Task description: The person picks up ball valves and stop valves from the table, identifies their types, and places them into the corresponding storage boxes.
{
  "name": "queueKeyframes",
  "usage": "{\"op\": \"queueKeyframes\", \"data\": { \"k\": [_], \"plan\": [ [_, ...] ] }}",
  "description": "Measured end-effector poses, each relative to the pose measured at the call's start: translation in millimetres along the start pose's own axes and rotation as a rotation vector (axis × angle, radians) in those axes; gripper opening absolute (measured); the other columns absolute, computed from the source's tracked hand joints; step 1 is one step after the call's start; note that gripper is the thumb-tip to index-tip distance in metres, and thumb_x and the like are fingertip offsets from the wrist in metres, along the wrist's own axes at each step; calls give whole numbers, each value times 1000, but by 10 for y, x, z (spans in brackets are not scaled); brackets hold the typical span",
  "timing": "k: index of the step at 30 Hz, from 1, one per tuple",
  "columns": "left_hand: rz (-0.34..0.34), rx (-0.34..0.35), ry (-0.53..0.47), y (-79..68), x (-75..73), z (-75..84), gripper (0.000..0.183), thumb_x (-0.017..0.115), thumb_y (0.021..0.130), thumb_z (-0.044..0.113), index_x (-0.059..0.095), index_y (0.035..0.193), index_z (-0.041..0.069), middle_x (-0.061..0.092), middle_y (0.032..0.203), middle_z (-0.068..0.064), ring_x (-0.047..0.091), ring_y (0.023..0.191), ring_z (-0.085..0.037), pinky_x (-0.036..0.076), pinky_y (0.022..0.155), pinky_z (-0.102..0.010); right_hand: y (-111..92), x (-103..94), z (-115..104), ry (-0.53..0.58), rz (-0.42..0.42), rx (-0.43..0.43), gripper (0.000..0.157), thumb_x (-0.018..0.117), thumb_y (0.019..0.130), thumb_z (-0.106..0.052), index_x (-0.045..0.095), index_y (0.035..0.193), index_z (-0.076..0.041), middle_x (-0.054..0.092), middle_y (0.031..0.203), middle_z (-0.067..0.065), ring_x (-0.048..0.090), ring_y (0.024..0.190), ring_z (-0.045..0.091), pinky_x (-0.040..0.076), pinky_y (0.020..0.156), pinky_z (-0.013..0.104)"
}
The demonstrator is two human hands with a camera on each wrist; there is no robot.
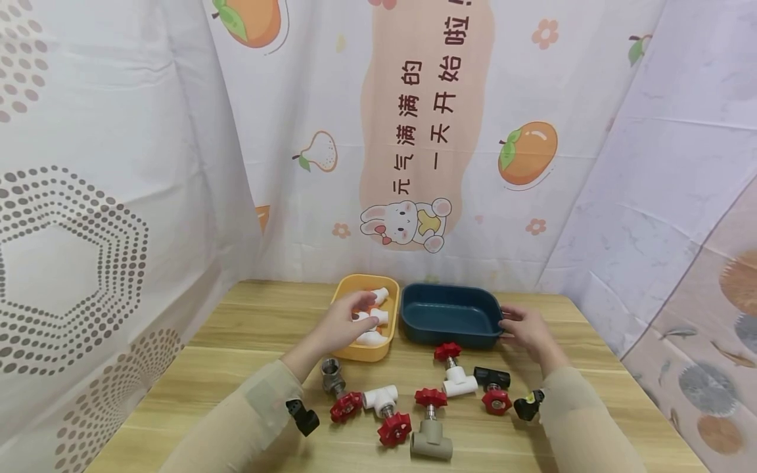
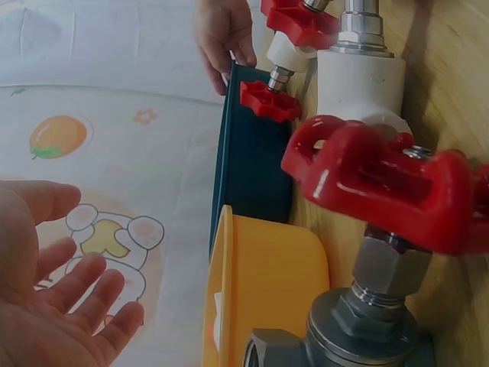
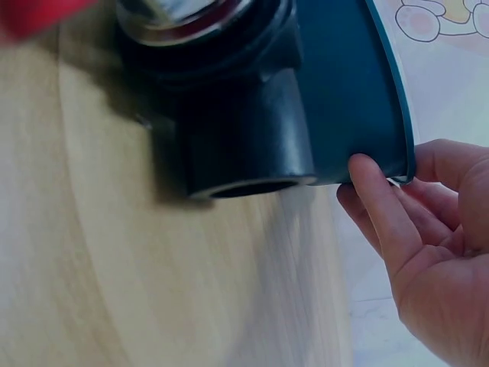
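Note:
My left hand (image 1: 349,320) hovers over the yellow bin (image 1: 365,353), its fingers spread apart. White pipe fittings (image 1: 378,316) lie in that bin, partly hidden by the hand. In the left wrist view the left palm (image 2: 38,298) shows with nothing in it. At the right end of the dark blue bin (image 1: 452,339), my right hand (image 1: 526,326) holds the rim corner. The right wrist view shows its thumb (image 3: 374,191) against the outer wall and another finger at the rim. Nothing lies in the dark blue bin.
Valves with red handwheels lie in front of the bins: a metal one (image 1: 334,378), white ones (image 1: 383,399) (image 1: 460,383), a grey-beige one (image 1: 432,440) and a black one (image 1: 492,377). A printed curtain (image 1: 331,217) hangs behind the wooden table (image 1: 260,328).

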State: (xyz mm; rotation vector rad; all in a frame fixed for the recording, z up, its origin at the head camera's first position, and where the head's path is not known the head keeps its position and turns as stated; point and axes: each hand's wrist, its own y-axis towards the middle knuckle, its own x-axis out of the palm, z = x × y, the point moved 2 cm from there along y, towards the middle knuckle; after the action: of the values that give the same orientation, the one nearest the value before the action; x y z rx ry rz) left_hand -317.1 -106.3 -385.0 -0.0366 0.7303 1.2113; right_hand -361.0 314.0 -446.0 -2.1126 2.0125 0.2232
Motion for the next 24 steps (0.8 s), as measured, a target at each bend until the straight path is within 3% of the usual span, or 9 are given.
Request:
{"op": "queueKeyframes", "data": {
  "k": [6, 10, 20, 24],
  "plan": [
    [0, 1, 19, 19, 31, 20, 45, 74, 94, 19, 61, 134, 3, 64, 128, -8, 60, 115, -27, 49, 99, -54, -15, 20, -3, -3, 5, 15, 55, 51, 102, 4, 32, 153, 11, 37, 147, 42, 62, 114, 44, 57, 89, 48],
    [-26, 24, 56, 35, 56, 80, 44, 74, 93, 20, 63, 133, 5, 64, 128, -8, 59, 115, -29, 51, 97, -52, -10, 15, 5, -24, 16, 28, 55, 51, 103, 2, 32, 153, 10, 37, 147, 42, 63, 114, 44, 57, 89, 49],
    [-177, 29, 161, 63, 162, 181, 48, 73, 95, 26, 61, 137, 7, 63, 133, -9, 59, 119, -25, 50, 101, -45, -2, 19, -20, -70, 12, 27, 55, 52, 103, 1, 31, 153, 12, 37, 146, 43, 67, 107, 37, 56, 89, 51],
    [-227, 57, 216, 49, 198, 184, 47, 74, 94, 26, 62, 135, 7, 64, 133, -10, 60, 120, -27, 49, 103, -44, -13, 27, -33, -72, 13, 32, 56, 52, 102, 2, 31, 153, 12, 38, 145, 43, 65, 111, 41, 55, 90, 52]
  ]
}}
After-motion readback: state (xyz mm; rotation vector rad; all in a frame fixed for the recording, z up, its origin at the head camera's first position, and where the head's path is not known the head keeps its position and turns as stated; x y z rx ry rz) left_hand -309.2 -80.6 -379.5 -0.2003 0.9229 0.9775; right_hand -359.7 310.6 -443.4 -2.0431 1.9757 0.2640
